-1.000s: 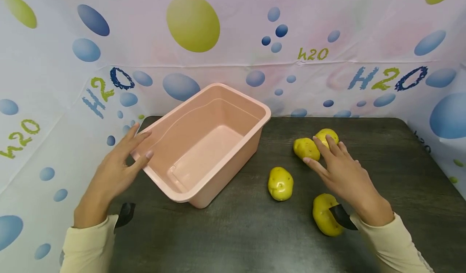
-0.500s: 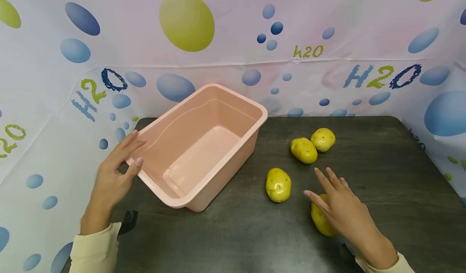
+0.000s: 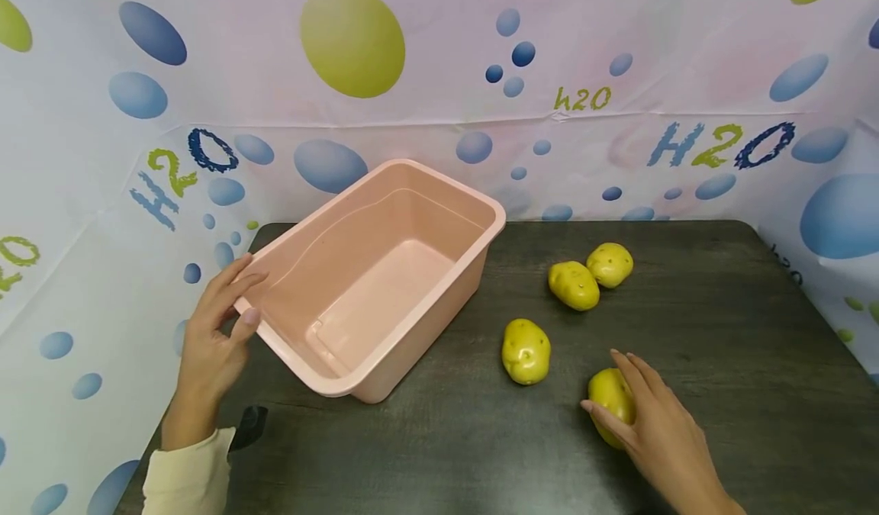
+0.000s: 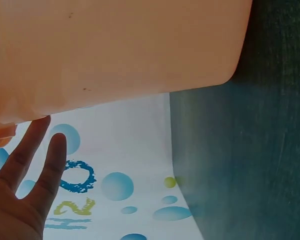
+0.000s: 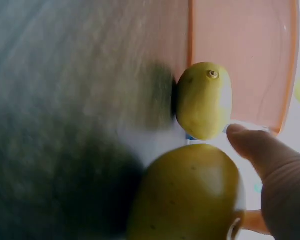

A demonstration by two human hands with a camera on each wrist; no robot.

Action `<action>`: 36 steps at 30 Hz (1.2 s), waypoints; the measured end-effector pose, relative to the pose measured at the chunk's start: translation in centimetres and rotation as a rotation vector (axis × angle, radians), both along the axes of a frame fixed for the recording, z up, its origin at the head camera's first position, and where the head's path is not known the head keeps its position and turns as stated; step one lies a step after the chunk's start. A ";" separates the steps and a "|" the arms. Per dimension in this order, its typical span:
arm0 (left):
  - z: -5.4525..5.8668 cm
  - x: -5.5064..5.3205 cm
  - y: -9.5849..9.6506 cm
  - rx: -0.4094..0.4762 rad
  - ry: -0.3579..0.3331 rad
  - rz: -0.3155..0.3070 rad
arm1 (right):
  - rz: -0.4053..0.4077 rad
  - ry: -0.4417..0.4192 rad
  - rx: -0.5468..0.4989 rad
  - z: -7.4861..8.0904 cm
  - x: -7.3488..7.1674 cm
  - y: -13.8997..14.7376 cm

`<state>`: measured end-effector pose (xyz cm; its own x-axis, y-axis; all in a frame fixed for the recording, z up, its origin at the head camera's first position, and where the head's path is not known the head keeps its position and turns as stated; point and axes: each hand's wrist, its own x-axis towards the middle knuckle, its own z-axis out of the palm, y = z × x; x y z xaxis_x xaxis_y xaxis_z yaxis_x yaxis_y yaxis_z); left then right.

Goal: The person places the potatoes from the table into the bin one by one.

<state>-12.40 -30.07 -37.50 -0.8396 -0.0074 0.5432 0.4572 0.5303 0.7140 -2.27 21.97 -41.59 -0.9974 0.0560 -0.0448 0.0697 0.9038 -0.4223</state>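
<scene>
At the left corner of a pink plastic basin (image 3: 405, 286), my left hand (image 3: 216, 339) holds the rim between thumb and fingers. The left wrist view shows two fairly straight fingers (image 4: 55, 155) behind the basin's outer wall (image 4: 120, 45). My right hand (image 3: 662, 431) is over the nearest yellow potato (image 3: 613, 397), thumb on its left and fingers above its right side. Seen from the right wrist, the thumb (image 5: 260, 145) stands apart from the near potato (image 5: 190, 195); most of the other fingers are hidden there.
Another yellow potato (image 3: 526, 351) lies between the basin and my right hand. Farther back, two potatoes sit close together, one on the left (image 3: 574, 284) and one on the right (image 3: 610, 264). The dark table (image 3: 439, 454) meets a bubble-patterned sheet (image 3: 426, 57) behind.
My right hand has drawn back from over the two far potatoes to the nearest one. My left hand has closed in on the basin's rim. The view has shifted slightly.
</scene>
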 end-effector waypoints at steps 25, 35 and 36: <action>-2.6 -1.1 -0.1 0.290 0.145 -0.124 | -0.009 0.110 -0.188 -1.9 0.8 -0.1; -3.0 -1.2 0.0 0.323 0.150 -0.112 | 0.012 0.135 -0.203 -2.1 0.7 0.0; -3.0 -1.2 0.0 0.326 0.152 -0.115 | 0.015 0.143 -0.203 -2.1 0.7 0.0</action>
